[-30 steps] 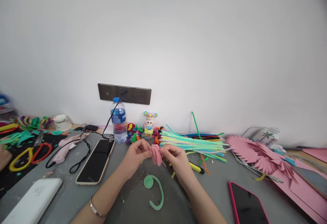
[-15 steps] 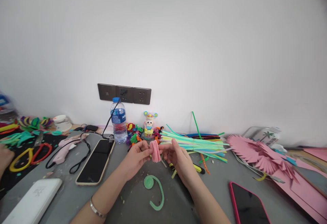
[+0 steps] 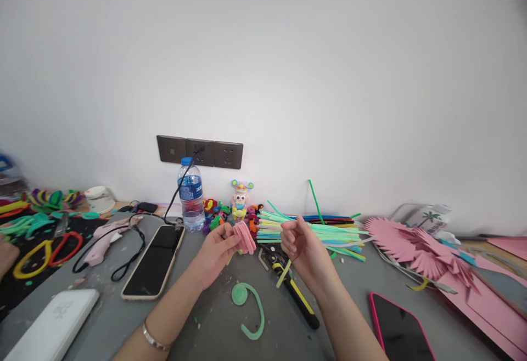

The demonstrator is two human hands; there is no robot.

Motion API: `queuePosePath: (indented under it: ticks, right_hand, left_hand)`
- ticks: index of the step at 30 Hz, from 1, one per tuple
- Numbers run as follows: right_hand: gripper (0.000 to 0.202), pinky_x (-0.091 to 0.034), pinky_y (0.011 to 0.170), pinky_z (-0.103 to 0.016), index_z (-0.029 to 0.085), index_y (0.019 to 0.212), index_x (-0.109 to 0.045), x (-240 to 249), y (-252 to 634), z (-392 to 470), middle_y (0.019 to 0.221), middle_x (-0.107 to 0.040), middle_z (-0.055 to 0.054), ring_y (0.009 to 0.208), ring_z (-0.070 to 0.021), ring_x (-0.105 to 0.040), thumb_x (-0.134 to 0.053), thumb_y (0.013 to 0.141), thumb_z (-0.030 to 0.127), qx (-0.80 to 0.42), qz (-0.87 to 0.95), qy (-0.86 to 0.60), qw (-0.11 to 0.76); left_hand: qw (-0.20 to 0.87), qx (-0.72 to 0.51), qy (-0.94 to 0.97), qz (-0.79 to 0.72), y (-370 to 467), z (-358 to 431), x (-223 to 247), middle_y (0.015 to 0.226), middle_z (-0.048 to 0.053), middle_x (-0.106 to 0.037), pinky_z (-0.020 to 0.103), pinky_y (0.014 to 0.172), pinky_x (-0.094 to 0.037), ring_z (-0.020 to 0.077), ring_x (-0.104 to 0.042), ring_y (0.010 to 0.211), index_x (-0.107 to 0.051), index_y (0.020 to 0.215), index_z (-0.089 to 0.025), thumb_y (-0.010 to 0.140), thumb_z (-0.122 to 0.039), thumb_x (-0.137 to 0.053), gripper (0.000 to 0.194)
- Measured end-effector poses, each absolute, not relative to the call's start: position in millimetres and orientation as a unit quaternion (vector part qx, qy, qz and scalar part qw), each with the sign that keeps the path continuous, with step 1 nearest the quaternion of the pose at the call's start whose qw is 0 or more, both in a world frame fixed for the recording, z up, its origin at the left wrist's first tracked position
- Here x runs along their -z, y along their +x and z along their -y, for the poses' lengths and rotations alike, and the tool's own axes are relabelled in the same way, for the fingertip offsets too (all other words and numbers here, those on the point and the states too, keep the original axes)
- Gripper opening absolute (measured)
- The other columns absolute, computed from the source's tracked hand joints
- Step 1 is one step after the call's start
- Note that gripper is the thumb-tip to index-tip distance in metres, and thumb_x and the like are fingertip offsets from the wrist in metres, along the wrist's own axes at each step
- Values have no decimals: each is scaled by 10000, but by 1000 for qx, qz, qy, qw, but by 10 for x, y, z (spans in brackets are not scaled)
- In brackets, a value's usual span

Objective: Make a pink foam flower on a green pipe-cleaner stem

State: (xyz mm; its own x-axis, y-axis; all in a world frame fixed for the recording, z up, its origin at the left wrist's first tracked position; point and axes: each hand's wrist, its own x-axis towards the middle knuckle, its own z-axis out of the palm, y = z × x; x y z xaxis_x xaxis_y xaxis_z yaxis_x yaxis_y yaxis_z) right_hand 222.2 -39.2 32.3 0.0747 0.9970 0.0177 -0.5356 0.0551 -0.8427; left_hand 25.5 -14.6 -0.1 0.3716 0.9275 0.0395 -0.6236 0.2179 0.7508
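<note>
My left hand (image 3: 220,251) is closed in a pinch on a bundle of pink pipe cleaner (image 3: 246,237), wound or folded into several side-by-side loops. To its right my right hand (image 3: 302,251) is raised with bent, loosely parted fingers, apart from the pink bundle and with nothing visible in it. Below the hands a green pipe cleaner (image 3: 240,294) lies on the table, one end coiled into a flat disc and the other curving away like a hook. Yellow-and-black pliers (image 3: 297,298) lie beneath my right hand, beside a short yellow-green piece (image 3: 284,274).
Behind the hands stand a small figurine (image 3: 239,202), a water bottle (image 3: 191,199) and a bundle of pipe cleaners (image 3: 329,235). Left are a phone (image 3: 154,262), glue gun (image 3: 102,240), scissors (image 3: 45,254) and another person's hand (image 3: 7,257). Right lie a red-cased phone (image 3: 401,328) and pink folded paper (image 3: 428,251).
My right hand has let go of the pink bundle and moved right and slightly up. My left hand has tilted the bundle and shifted slightly left. The pliers show more fully.
</note>
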Motion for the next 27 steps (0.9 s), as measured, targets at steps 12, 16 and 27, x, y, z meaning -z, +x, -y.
queuePosePath:
  ticks: [12,16,27]
  right_hand:
    - [583,-151,423,-223,188,595,-501,-396,2180,551,500,-287,76,431,-65,-184,-589,683,758,-738,419,-201,489]
    - [593,-147,430,-232,192,608,-486,-336,2137,526,487,-300,79,431,-69,-182,-547,702,774,-722,442,-236,477]
    - [376,-262,455,-238,206,645,-483,-270,2248,360,605,-375,53,488,-89,-305,-714,747,485,-580,364,-320,655]
  left_hand:
    - [741,-522,356,-227,263,145,-15,606,-53,-509,237,630,-480,89,-548,593,-454,613,-164,683,-183,-801,355]
    - [740,-518,365,-225,263,152,-19,628,-41,-529,235,639,-480,100,-567,623,-457,616,-165,682,-186,-801,352]
    - [721,-546,352,-242,239,101,31,663,-31,-550,235,658,-492,101,-571,640,-460,634,-168,687,-200,-796,342]
